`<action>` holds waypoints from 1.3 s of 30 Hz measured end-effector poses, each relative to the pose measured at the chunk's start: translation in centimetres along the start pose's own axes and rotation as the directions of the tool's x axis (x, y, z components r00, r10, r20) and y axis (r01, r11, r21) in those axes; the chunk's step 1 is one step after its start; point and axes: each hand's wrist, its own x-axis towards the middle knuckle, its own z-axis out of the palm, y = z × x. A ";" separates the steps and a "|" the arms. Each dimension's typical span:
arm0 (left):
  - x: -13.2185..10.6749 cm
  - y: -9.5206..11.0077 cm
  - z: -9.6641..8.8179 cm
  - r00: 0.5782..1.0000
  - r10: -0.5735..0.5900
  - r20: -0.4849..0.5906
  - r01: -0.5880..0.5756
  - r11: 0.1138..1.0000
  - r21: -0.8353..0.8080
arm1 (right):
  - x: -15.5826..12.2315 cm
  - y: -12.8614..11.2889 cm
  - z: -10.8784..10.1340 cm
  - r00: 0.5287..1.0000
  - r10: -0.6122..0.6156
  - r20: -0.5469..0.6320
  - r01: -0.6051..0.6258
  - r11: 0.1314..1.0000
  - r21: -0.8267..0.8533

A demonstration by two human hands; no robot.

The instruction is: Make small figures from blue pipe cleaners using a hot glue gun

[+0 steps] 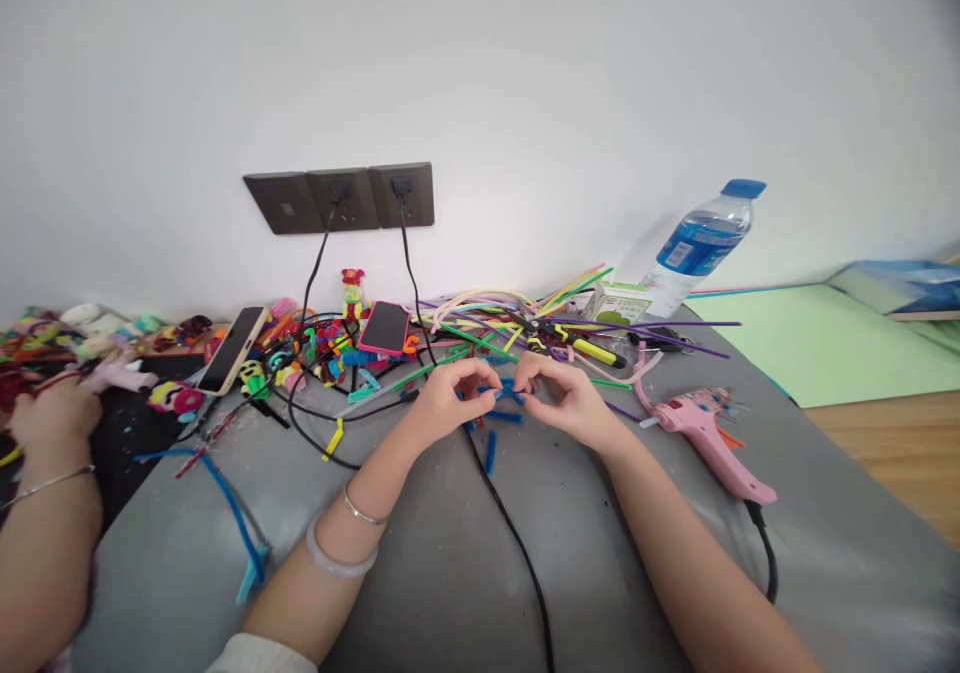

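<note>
Blue piece in a two-handed pinch

At far left, observed a co-worker's hand (54,411) beside small colourful toys (176,398); cannot tell whether gripping. Nearer, on the grey desk (600,593), noted a curved blue strip (234,498), well apart from the central work.

Mid-scene, saw the left hand (454,398) pinching, thumb to fingertips, at the left side of a small blue fuzzy piece (510,389); likewise the right hand (566,403), pinching at its right side. Judged as held from both sides for fine control. Just nearer, found a loose blue bit (491,451), perhaps left there for short reach. Farther back, recorded heaped pipe cleaners (551,305) with yellow-handled pliers (592,346), probably pushed back to save working space. At right, logged a pink glue gun (712,445), pointing leftward, handle toward near right; plausibly laid so for the right hand.

Edges: traced at left, slanting beside a black surface (124,438); at right, slanting past a light green sheet (795,343). Room: judged widest on the near side, though crossed by a black cable (515,528); tighter at far side, against heap and wall (525,133).
</note>
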 end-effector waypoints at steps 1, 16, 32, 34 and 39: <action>0.0 0.0 0.0 1.000 0.001 0.004 0.000 1.000 -0.004 | 0.0 0.0 0.0 1.000 0.005 0.004 -0.005 1.000 0.005; -0.2 -0.7 0.1 0.995 -0.018 0.100 0.032 0.989 -0.142 | 0.0 -0.4 -0.1 0.989 0.128 0.076 -0.138 0.981 0.135; -0.1 -0.7 0.1 0.989 -0.003 0.147 0.032 0.981 -0.192 | 0.0 -0.1 -0.1 0.986 0.112 0.124 -0.139 0.960 0.243; -0.1 -0.8 0.0 0.990 -0.003 0.139 0.032 0.979 -0.203 | 0.1 -0.2 -0.1 0.988 0.120 0.100 -0.141 0.960 0.243; -0.1 -0.9 0.0 0.993 -0.025 0.119 0.049 0.978 -0.205 | 0.2 -0.4 -0.2 0.985 0.143 0.100 -0.162 0.963 0.217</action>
